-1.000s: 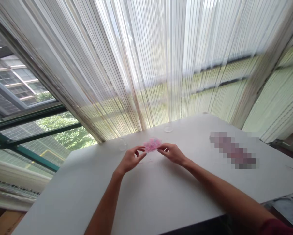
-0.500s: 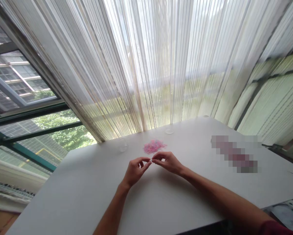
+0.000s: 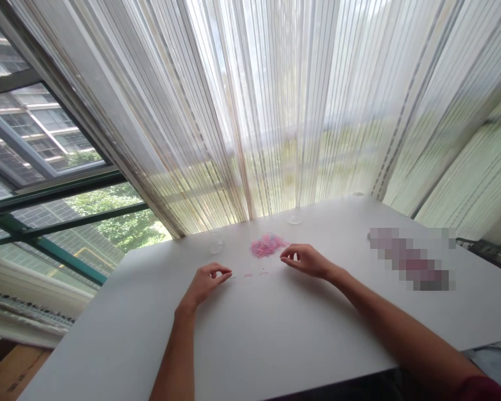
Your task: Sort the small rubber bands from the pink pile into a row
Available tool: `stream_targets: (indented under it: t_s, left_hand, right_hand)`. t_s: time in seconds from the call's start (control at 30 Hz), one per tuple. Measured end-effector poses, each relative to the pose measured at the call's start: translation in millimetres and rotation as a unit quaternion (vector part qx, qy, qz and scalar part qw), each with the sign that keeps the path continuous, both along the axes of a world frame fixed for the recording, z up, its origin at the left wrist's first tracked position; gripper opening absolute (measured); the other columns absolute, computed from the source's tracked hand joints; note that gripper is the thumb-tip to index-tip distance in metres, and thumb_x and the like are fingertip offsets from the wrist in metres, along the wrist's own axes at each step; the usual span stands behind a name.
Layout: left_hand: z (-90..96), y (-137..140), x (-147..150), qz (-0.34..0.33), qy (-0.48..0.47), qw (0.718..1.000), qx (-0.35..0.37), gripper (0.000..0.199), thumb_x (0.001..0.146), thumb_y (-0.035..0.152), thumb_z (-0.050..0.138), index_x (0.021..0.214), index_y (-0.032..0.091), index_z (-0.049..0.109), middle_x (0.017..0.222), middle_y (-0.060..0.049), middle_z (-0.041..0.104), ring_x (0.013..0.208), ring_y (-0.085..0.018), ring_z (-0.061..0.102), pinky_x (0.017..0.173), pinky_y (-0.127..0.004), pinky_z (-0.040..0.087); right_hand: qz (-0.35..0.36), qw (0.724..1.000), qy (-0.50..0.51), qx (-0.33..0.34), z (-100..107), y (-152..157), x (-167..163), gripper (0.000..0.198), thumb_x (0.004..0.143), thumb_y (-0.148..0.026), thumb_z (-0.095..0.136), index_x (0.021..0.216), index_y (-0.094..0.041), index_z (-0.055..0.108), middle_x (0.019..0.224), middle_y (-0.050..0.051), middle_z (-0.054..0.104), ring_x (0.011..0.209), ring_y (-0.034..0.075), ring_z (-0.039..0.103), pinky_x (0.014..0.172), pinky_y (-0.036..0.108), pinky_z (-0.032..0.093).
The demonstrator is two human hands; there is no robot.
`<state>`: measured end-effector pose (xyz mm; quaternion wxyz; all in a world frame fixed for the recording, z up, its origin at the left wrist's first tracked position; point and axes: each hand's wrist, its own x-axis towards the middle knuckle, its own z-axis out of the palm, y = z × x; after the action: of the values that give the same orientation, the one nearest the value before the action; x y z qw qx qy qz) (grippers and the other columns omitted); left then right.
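My left hand [image 3: 204, 285] hovers low over the white table, thumb and forefinger pinched. Its fingertips meet the end of a small greenish strip [image 3: 234, 277]; whether they grip it is too small to tell. To the right, a pinkish thin piece [image 3: 248, 275] and another small piece [image 3: 263, 273] continue a short row. My right hand [image 3: 306, 259] is closed in a pinch beside the right edge of a loose pile of thin pink and multicoloured strips [image 3: 266, 245]. What its fingertips hold, if anything, cannot be made out.
Behind the pile stand a clear round dish [image 3: 293, 219] and, farther left, a clear glass container [image 3: 215, 243]. A blurred-out pinkish object [image 3: 409, 260] lies on the right of the white table [image 3: 242, 345]. Sheer curtains [image 3: 275, 111] hang at the table's far edge.
My hands have parted from a shared pinch around something small and whitish. The left has moved left, the right toward the pile. The row of small pieces now shows between them.
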<state>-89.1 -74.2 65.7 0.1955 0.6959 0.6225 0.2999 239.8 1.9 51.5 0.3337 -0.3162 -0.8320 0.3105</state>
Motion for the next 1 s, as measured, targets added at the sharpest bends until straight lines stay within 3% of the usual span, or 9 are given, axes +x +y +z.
stream_targets:
  t_s: [0.13, 0.33, 0.6, 1.0]
  left_hand:
    - [-4.6, -0.7, -10.3, -0.014, -0.007, 0.998, -0.057, 0.030, 0.072, 0.050, 0.070, 0.081, 0.022, 0.079, 0.082, -0.005, 0.071, 0.067, -0.016, 0.052, 0.065, -0.028, 0.044]
    - [-9.5, 0.2, -10.5, -0.011, -0.015, 0.997, -0.070, 0.033, 0.072, 0.051, 0.070, 0.083, 0.022, 0.080, 0.083, -0.006, 0.069, 0.076, -0.020, 0.058, 0.069, -0.029, 0.045]
    - [-8.7, -0.8, -8.1, 0.001, -0.011, 0.997, -0.080, 0.033, 0.070, 0.051, 0.070, 0.084, 0.022, 0.080, 0.082, -0.006, 0.069, 0.073, -0.019, 0.057, 0.068, -0.028, 0.046]
    - [-9.5, 0.4, -5.4, 0.000, 0.007, 0.998, -0.057, 0.037, 0.071, 0.051, 0.069, 0.092, 0.022, 0.079, 0.085, -0.005, 0.067, 0.066, -0.016, 0.054, 0.064, -0.027, 0.046]
  right_hand:
    - [-0.032, 0.996, -0.071, -0.037, 3.8, 7.6, 22.6, 0.023, 0.081, -0.039, 0.063, 0.087, -0.019, 0.074, 0.082, 0.005, 0.070, 0.071, 0.016, 0.062, 0.067, 0.028, 0.050]
    - [-0.032, 0.991, -0.101, -0.080, 4.4, 7.2, 28.3, 0.025, 0.076, -0.041, 0.068, 0.088, -0.021, 0.074, 0.078, 0.004, 0.068, 0.071, 0.018, 0.062, 0.066, 0.028, 0.050]
    - [-0.028, 0.990, -0.121, -0.071, 7.4, 5.7, 25.2, 0.019, 0.071, -0.036, 0.070, 0.084, -0.022, 0.076, 0.081, 0.004, 0.066, 0.071, 0.018, 0.062, 0.064, 0.027, 0.050]
    - [-0.025, 0.988, -0.141, -0.062, 8.3, 4.6, 23.9, 0.014, 0.076, -0.031, 0.065, 0.081, -0.022, 0.076, 0.085, 0.005, 0.065, 0.072, 0.017, 0.062, 0.066, 0.027, 0.050]
